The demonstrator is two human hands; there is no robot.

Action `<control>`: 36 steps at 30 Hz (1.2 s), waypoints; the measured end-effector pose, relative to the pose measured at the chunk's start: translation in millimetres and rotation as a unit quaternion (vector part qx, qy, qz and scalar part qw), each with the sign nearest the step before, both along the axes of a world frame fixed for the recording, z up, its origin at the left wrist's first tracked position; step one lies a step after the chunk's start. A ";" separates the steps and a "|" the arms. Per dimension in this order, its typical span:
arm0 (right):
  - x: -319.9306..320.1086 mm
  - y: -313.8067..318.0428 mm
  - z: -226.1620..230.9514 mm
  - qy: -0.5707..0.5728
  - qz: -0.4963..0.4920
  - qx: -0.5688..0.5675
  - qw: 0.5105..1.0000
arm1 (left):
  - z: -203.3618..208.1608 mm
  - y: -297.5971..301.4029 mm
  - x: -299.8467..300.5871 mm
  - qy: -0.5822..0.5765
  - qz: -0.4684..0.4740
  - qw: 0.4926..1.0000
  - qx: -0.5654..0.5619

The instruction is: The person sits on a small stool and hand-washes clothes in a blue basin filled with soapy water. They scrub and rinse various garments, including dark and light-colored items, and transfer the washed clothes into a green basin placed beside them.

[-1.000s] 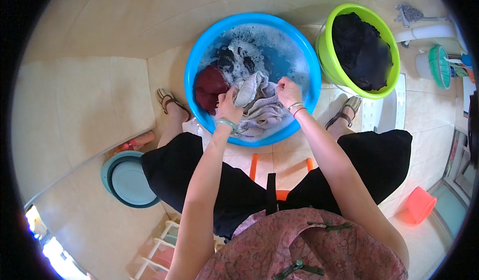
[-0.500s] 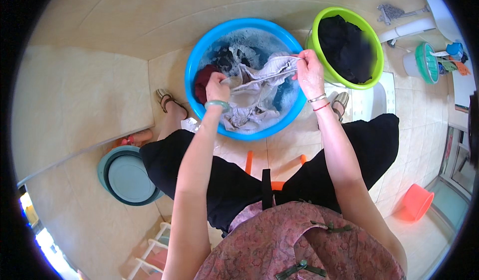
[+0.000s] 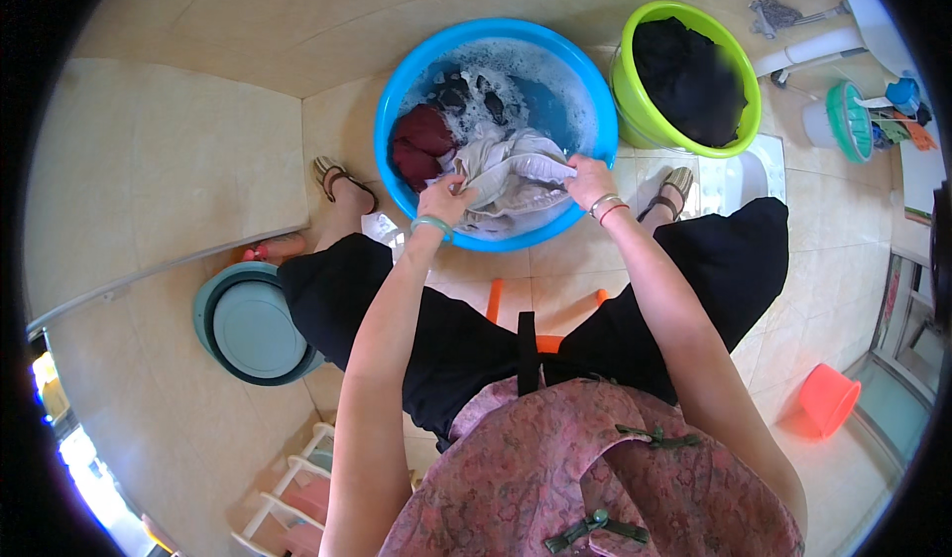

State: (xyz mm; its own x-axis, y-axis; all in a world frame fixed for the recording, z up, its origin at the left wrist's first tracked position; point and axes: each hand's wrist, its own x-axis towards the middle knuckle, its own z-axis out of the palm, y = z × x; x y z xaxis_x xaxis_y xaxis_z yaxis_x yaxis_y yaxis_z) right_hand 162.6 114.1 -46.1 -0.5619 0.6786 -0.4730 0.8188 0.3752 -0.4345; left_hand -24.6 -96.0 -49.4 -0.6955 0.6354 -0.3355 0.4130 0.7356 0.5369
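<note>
A pale grey-white garment (image 3: 521,172) lies wet and bunched in the near half of a blue basin (image 3: 391,91) of sudsy water. My left hand (image 3: 446,200) pinches its left edge close to the basin's near-left side. At the garment's right edge, my right hand (image 3: 589,181) grips the cloth near the rim. The edge between both hands is spread, with folds sagging into the water. Beside my left hand, a dark red cloth (image 3: 420,144) rests against the basin's left wall. Dark cloth (image 3: 452,93) shows among the foam farther back.
A lime-green bucket (image 3: 635,101) full of black clothes stands right of the basin. A grey-green basin (image 3: 260,329) sits at the left, near a white rack (image 3: 288,497). An orange stool (image 3: 548,343) is beneath me. A coral bucket (image 3: 829,400) lies at the right.
Both hands have come down and slightly nearer with the garment, which now sits lower in the basin and more bunched. More of the dark red cloth shows.
</note>
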 end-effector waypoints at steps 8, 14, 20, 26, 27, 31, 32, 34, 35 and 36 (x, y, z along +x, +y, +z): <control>-12.5 20.2 46.3 0.252 -0.033 0.181 0.950 | 31.0 -17.5 -23.6 0.166 -0.047 0.985 -0.021; -31.7 5.4 121.3 0.388 0.012 0.091 0.917 | 65.2 34.0 19.8 0.128 -0.138 0.978 0.093; -32.4 11.0 169.9 0.488 -0.094 -0.169 0.851 | 64.4 48.7 18.6 -0.011 -0.149 0.989 -0.020; -24.0 26.9 152.1 0.510 -0.061 -0.244 0.822 | 49.0 45.1 1.2 0.040 0.023 0.995 0.092; -24.4 29.7 139.9 0.481 -0.024 -0.198 0.854 | 47.6 39.7 -13.5 0.060 0.050 0.980 0.181; -21.3 27.3 120.6 0.371 0.111 0.138 0.912 | 94.9 56.2 -30.1 -0.325 0.250 0.879 0.245; -22.5 22.2 122.2 0.367 0.084 0.139 0.916 | 101.8 59.1 -27.8 -0.362 0.257 0.857 0.261; -28.2 9.7 128.7 0.360 0.030 0.139 0.922 | 113.3 63.6 -20.1 -0.433 0.271 0.808 0.291; -30.5 9.3 130.4 0.385 0.001 0.126 0.914 | 120.7 66.1 -13.4 -0.467 0.241 0.799 0.293; -32.9 5.9 130.9 0.417 -0.024 0.040 0.908 | 129.0 66.7 -5.9 -0.499 0.211 0.787 0.295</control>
State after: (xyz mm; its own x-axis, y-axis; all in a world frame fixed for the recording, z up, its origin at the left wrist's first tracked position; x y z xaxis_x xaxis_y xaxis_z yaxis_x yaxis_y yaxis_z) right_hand 129.7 120.0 84.9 -0.6705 0.7255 0.1552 0.2337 0.4050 -0.8839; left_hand -30.5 -29.3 79.6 -0.4633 0.6688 -0.5815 -0.6448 0.1957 0.7388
